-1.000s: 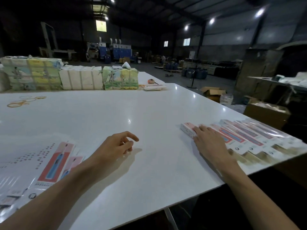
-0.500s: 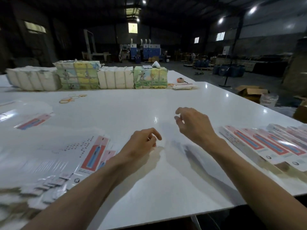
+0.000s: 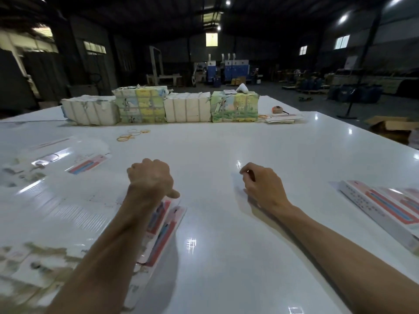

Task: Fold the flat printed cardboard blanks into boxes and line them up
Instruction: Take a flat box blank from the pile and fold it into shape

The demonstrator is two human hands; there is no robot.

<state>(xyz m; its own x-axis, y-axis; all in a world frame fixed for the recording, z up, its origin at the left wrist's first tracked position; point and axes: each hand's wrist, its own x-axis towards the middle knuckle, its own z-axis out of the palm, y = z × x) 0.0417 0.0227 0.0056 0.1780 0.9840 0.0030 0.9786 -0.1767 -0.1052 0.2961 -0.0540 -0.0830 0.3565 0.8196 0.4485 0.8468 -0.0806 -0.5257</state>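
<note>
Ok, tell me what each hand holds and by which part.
Nothing visible: left hand curled empty over the flat blanks, right hand loosely curled above the table.

The left forearm [image 3: 108, 245] reaches in from the near left and the right forearm [image 3: 340, 245] from the near right, both bare and well apart. The left hand [image 3: 150, 177] is bunched into a fist, its back turned up, knuckles to the far side, thumb jutting right. The right hand [image 3: 264, 186] is loosely curled, its fingers [image 3: 244, 169] bent toward the thumb, with nothing seen in it.
</note>
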